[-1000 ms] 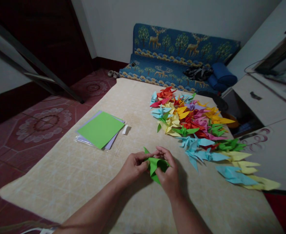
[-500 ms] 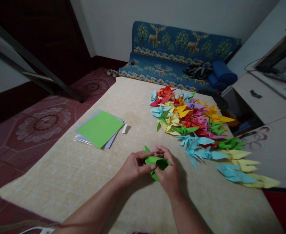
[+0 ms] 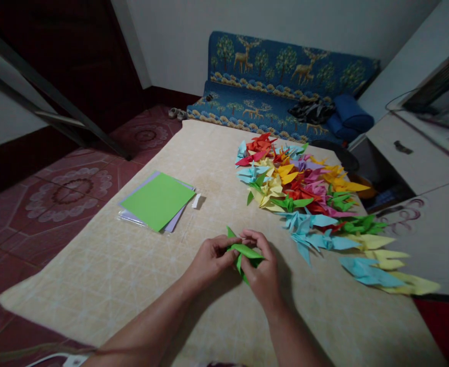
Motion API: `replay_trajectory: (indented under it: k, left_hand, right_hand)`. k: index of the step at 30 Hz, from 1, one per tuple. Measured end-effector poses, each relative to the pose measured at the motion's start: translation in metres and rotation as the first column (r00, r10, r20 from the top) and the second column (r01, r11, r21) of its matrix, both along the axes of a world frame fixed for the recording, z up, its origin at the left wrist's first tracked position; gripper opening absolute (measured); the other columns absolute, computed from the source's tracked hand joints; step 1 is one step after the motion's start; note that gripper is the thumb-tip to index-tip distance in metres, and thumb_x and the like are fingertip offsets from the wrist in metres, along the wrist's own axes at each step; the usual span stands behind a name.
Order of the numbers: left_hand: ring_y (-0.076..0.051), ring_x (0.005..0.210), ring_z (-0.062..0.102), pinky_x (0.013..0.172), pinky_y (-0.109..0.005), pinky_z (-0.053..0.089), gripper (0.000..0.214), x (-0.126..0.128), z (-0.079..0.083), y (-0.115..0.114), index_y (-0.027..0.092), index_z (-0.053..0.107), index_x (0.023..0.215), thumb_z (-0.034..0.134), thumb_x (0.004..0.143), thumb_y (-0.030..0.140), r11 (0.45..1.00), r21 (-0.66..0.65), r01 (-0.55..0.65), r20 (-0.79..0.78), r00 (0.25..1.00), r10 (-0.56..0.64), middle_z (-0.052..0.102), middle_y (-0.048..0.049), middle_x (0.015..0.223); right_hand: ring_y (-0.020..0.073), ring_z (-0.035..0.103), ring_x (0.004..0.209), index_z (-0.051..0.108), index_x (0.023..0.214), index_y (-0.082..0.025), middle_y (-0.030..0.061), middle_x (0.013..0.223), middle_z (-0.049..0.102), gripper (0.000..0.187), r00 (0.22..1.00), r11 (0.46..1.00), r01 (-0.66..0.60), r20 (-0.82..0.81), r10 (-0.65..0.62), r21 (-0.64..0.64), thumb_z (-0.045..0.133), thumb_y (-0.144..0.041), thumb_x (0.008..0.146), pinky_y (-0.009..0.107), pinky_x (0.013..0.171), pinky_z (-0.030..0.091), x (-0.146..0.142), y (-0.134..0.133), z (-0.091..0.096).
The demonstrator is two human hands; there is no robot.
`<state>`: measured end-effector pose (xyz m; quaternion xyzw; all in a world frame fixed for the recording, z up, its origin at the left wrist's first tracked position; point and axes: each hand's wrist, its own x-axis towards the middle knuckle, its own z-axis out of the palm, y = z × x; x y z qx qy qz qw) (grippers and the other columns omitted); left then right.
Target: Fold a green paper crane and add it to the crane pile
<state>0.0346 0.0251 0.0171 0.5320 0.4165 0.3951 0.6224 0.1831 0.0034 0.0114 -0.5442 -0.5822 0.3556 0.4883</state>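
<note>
Pinching folded green paper [image 3: 248, 251] — left hand [image 3: 210, 259], right hand [image 3: 265, 275], each grip closed on it — paper cranes [image 3: 288, 175] at right.

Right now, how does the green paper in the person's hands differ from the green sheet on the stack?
The held green paper is folded and bent, while the green sheet lies flat. The left hand and right hand grip the held green paper; the green sheet rests untouched on the stack. The held green paper is partly hidden; the green sheet's top face shows fully. Both are bright green.
</note>
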Motion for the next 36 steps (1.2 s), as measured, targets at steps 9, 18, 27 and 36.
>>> replay_trajectory:
  k: [9,18,27,36]
  left_hand:
    - [-0.019,0.076,0.056,0.069,-0.028,0.043,0.041,0.000,0.007,0.001,0.012,0.076,0.103,0.073,0.075,0.042,0.999,-0.011,0.035,0.024,0.999,-0.035,0.064,-0.0093,0.081]
    - [-0.018,0.074,0.055,0.066,-0.027,0.041,0.043,-0.006,0.003,0.002,0.011,0.074,0.107,0.068,0.080,0.044,0.987,-0.063,0.149,0.059,0.988,-0.145,0.064,-0.0094,0.083]
    - [-0.013,0.062,0.048,0.059,-0.025,0.036,0.038,-0.003,0.004,0.002,0.008,0.075,0.085,0.063,0.083,0.043,0.990,-0.093,0.108,0.049,0.993,-0.103,0.057,-0.0048,0.068]
    - [-0.013,0.060,0.048,0.058,-0.025,0.036,0.042,-0.002,0.001,0.002,0.010,0.064,0.065,0.058,0.085,0.046,0.993,-0.028,0.117,-0.030,0.993,-0.118,0.053,-0.0035,0.065]
  right_hand:
    - [0.0189,0.063,0.086,0.066,0.074,-0.026,0.0006,0.085,0.064,0.017,0.998,0.995,0.057,-0.027,-0.055,0.087,0.058,-0.011,0.070,0.030,0.080,0.051,0.002,0.009,0.004]
    - [0.0198,0.062,0.076,0.064,0.077,-0.026,0.0002,0.078,0.065,0.007,0.996,0.996,0.088,-0.012,-0.088,0.013,0.060,-0.020,0.076,0.031,0.072,0.051,0.004,0.006,0.005]
    - [0.0193,0.061,0.076,0.062,0.074,-0.024,0.0008,0.078,0.062,0.007,0.996,0.996,0.089,0.006,-0.089,0.022,0.059,-0.018,0.077,0.029,0.072,0.049,0.002,0.005,0.003]
    - [0.0195,0.062,0.088,0.068,0.088,-0.023,0.0036,0.090,0.064,0.018,1.000,0.992,0.003,0.014,-0.005,0.125,0.059,-0.013,0.077,0.029,0.076,0.050,0.005,0.005,0.014]
